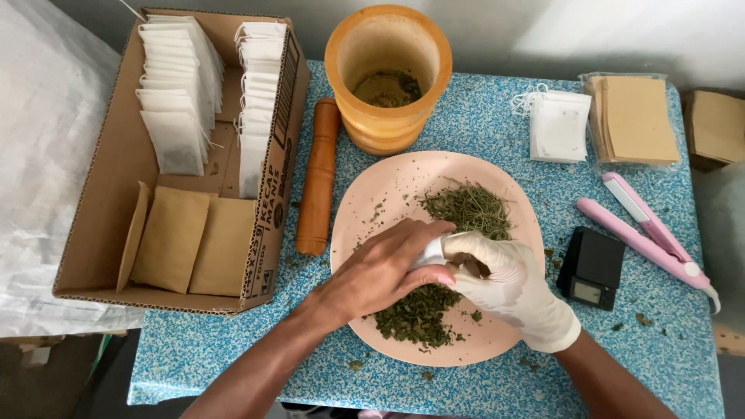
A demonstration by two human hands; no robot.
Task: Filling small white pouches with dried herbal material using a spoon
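A pale pink plate [372, 194] on the blue speckled table holds two heaps of dried green herbs [468, 208], one at the far side and one near the front. Over the plate's middle, my bare left hand [384, 268] grips a small white tea bag [429, 252]. My right hand [508, 287], in a white glove, pinches the same bag's open end with a bit of herb at its fingertips. Both hands touch each other above the front herb heap.
A cardboard box [101, 233] at left holds rows of white tea bags and brown envelopes. A wooden mortar [388, 77] and pestle [318, 178] stand behind the plate. At right lie empty tea bags [559, 124], brown envelopes [636, 120], a pink sealer [648, 229] and a black pocket scale [591, 268].
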